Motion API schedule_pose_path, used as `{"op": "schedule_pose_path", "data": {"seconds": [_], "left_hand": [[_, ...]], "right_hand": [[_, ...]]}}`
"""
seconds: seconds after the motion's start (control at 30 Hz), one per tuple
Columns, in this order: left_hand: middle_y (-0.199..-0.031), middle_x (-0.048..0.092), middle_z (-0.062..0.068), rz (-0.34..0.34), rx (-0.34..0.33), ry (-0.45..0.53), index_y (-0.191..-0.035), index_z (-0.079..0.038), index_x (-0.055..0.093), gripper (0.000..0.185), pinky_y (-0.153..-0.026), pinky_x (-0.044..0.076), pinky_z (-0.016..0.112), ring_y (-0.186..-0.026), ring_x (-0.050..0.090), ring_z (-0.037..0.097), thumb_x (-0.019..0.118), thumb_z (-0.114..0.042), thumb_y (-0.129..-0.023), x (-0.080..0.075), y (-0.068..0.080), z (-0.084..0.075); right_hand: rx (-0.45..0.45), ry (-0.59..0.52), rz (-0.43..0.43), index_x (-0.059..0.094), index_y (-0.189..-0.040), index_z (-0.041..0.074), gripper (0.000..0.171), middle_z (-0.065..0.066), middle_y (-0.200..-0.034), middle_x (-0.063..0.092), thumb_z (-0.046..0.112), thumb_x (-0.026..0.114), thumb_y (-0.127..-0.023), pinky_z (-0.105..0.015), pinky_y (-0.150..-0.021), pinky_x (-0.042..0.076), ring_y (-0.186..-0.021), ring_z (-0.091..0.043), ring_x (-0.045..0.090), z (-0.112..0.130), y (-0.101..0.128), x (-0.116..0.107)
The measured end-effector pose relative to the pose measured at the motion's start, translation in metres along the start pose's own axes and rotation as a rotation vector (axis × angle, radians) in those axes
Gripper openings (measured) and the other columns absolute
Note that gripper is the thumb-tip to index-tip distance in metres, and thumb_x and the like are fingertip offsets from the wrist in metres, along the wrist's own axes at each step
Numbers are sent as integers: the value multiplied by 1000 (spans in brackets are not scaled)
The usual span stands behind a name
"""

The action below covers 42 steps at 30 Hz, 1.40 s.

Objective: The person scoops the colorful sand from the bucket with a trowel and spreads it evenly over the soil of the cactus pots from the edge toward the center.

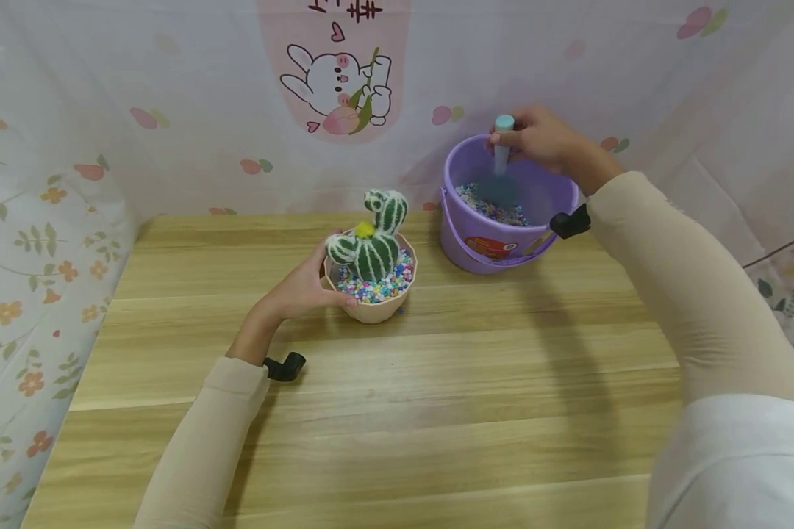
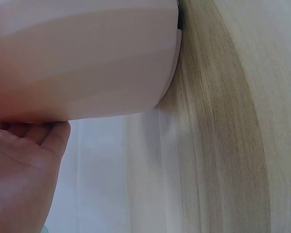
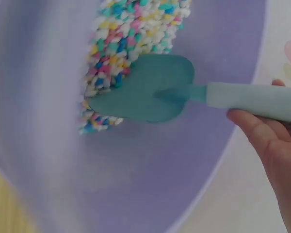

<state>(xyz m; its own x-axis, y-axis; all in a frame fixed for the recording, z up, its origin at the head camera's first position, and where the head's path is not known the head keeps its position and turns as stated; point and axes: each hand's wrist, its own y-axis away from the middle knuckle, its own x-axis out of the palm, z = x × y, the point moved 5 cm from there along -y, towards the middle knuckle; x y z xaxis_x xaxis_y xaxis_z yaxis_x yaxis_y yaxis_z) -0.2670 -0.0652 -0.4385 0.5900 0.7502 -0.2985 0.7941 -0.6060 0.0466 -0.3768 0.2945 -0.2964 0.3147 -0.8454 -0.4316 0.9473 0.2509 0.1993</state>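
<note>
Head view, left hand: the left hand (image 1: 302,289) is in the middle of the frame and curls around the left side of the pink pot (image 1: 373,307), holding it on the wooden table (image 1: 397,411).
Head view, pot: a knitted cactus (image 1: 373,236) stands in it, with colored pebbles (image 1: 385,283) around its base, nearly up to the rim.
Head view, right hand: the right hand (image 1: 542,139), in the upper right, grips the pale blue handle of the scoop (image 1: 502,147), which points down into the purple bucket (image 1: 503,242).
Left wrist view: only the smooth pink wall of the pot (image 2: 82,58) in the upper left, the palm (image 2: 19,174) below it with a fingertip touching the wall, and the table (image 2: 218,145) on the right. Cactus and pebbles are not visible here.
Right wrist view: the teal blade of the scoop (image 3: 145,90) lies at the edge of the pebble heap (image 3: 131,48) in the upper middle, inside the bucket (image 3: 48,160). The fingers (image 3: 262,133) at the lower right close under the handle.
Only this view shows: the blade looks empty and not yet pushed under the pebbles.
Only the head view shows: how both containers stand, near but apart.
Advice, my judgement: slide the blade low under the heap, take a small load, because the pot seems almost full, and keep the pot steady.
</note>
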Motion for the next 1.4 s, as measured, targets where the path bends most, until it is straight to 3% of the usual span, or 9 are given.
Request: {"op": "schedule_pose_path", "data": {"seconds": [0.23, 0.47, 0.8, 0.97, 1.2, 1.4], "left_hand": [[-158, 24, 4, -1, 7, 5, -157, -25, 3, 113, -116, 22, 52, -144, 25, 24, 83, -22, -78, 1, 0, 1], [-157, 25, 5, -4, 9, 10, -157, -25, 3, 113, -116, 22, 52, -143, 26, 24, 83, -20, -78, 0, -1, 2], [-157, 24, 4, -2, 28, 1, -156, -27, 6, 112, -116, 21, 53, -144, 23, 23, 84, -22, -76, 1, -1, 1], [-156, 26, 4, -1, 28, 7, -156, -25, 6, 113, -115, 22, 52, -143, 25, 24, 85, -19, -76, 2, -1, 0], [-158, 21, 8, -1, -21, 14, -157, -20, 2, 115, -116, 21, 52, -144, 23, 27, 83, -12, -76, 3, -2, -1], [-159, 18, 13, -2, -44, -11, -157, -13, 3, 112, -117, 18, 53, -146, 17, 29, 81, -11, -78, 4, 6, -20]], "right_hand": [[27, -157, -7, 51, -115, -5, 30, -5, -108, 64, 18, 58, -97, -24, -84, 53, -111, -19, 57, -15, 9, -12], [44, -302, -52, 58, -107, -3, 24, -6, -100, 70, 18, 62, -95, -27, -79, 54, -98, -18, 66, -28, 17, -16], [33, -517, -131, 55, -109, -5, 27, -10, -93, 70, 14, 65, -93, -28, -74, 57, -87, -20, 70, -42, 17, -20], [13, -528, -159, 54, -110, -6, 30, -10, -92, 70, 15, 67, -92, -28, -73, 57, -85, -20, 70, -46, 17, -22], [-36, -556, -165, 55, -108, -7, 28, -12, -89, 71, 14, 65, -93, -28, -71, 57, -83, -21, 71, -55, 19, -29], [-109, -612, -168, 58, -103, -8, 24, -15, -86, 72, 12, 65, -93, -30, -69, 58, -79, -24, 72, -60, 24, -33]]}}
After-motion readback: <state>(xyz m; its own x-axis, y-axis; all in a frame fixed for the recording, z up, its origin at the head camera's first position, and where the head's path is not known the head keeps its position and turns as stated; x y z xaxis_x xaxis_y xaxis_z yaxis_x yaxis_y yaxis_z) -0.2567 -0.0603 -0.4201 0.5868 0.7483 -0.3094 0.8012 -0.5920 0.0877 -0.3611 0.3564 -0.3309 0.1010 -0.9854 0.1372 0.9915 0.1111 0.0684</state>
